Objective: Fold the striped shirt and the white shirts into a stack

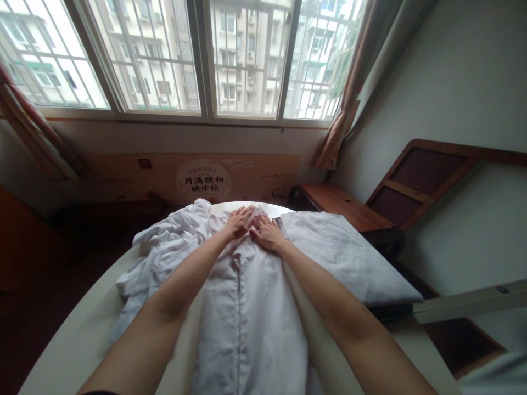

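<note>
A white garment (255, 307), its front seam running lengthwise, lies stretched along the table from the near edge to the far side. On its far end rests my left hand (239, 222), fingers extended and pointing to the right. Close beside it, my right hand (267, 233) lies flat on the same cloth with its fingers spread. Neither hand grips anything visible. To the left is a crumpled heap of white cloth (177, 241). On the right sits a flat, folded white stack (341, 255), with a small dark patch at its far left corner.
The pale round-edged table (78, 334) carries all the cloth. Behind it are a wall banner (242, 170) and barred windows (247, 60). A brown wooden table (341, 206) stands back right, near a wood-framed panel (415, 181) leaning at the wall.
</note>
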A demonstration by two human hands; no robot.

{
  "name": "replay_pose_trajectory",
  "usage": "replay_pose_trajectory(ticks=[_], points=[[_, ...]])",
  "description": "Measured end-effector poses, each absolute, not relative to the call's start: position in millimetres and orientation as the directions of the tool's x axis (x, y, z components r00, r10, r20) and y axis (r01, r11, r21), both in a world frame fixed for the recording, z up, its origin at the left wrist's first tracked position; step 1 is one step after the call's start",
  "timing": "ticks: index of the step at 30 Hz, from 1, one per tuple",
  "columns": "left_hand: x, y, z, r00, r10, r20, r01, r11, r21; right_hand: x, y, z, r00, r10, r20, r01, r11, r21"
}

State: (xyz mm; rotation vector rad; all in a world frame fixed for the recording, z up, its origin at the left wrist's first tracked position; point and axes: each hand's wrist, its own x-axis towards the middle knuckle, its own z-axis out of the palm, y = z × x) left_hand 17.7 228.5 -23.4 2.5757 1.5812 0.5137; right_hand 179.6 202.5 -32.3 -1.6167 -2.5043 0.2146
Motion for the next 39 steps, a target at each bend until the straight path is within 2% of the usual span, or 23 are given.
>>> replay_pose_trajectory(ticks=[3,6,9,10,12,14,15,17,19,24,27,30,32,34,36,37,39], points=[[23,218,-33,0.551,0.819,0.162,0.785,-0.574,0.231,174,207,-35,-0.367,0.930,0.002,0.918,0.363,-0.159],[25,209,-34,0.612,0.787,0.083,0.756,-0.613,0.231,174,208,-34,-0.329,0.942,-0.064,0.938,0.318,-0.141],[11,201,-20,0.613,0.777,0.142,0.744,-0.628,0.228,176,206,-20,-0.311,0.947,-0.073,0.937,0.293,-0.192],[4,198,-14,0.584,0.787,0.199,0.754,-0.617,0.225,176,204,-15,-0.294,0.954,-0.048,0.938,0.279,-0.205],[-13,191,-6,0.473,0.830,0.297,0.813,-0.541,0.216,173,199,-7,-0.262,0.961,0.089,0.939,0.275,-0.208],[-26,183,-6,0.395,0.872,0.290,0.872,-0.455,0.182,169,192,-7,-0.312,0.925,0.216,0.921,0.350,-0.171],[-31,178,-9,0.403,0.885,0.234,0.883,-0.443,0.153,167,189,-11,-0.369,0.902,0.224,0.902,0.406,-0.148],[-36,170,-19,0.467,0.880,0.087,0.874,-0.475,0.107,163,182,-20,-0.483,0.868,0.112,0.860,0.495,-0.128],[-37,164,-29,0.507,0.862,0.000,0.858,-0.505,0.095,163,174,-30,-0.524,0.852,0.002,0.843,0.519,-0.139],[-35,161,-36,0.510,0.858,-0.060,0.856,-0.499,0.132,177,125,-31,-0.595,0.803,-0.047,0.796,0.580,-0.174],[-35,160,-34,0.498,0.863,-0.081,0.862,-0.484,0.150,195,60,-23,-0.694,0.720,-0.031,0.712,0.678,-0.185],[-33,157,-32,0.482,0.874,-0.059,0.872,-0.472,0.132,212,-23,-26,-0.842,0.540,0.017,0.530,0.832,-0.165],[-29,153,-29,0.460,0.887,-0.038,0.885,-0.454,0.103,219,-75,-37,-0.902,0.414,0.119,0.410,0.910,-0.059],[-23,145,-23,0.434,0.901,0.025,0.899,-0.435,0.057,224,-116,-49,-0.909,0.301,0.290,0.356,0.921,0.161],[-16,129,-14,0.434,0.890,0.137,0.898,-0.440,0.017,230,-142,-54,-0.904,0.207,0.373,0.334,0.887,0.318],[-14,117,-8,0.449,0.871,0.198,0.888,-0.460,0.010,235,-151,-52,-0.912,0.177,0.370,0.314,0.882,0.351],[-13,80,5,0.521,0.806,0.282,0.835,-0.549,0.028,251,-161,-44,-0.940,0.146,0.308,0.253,0.904,0.344]])
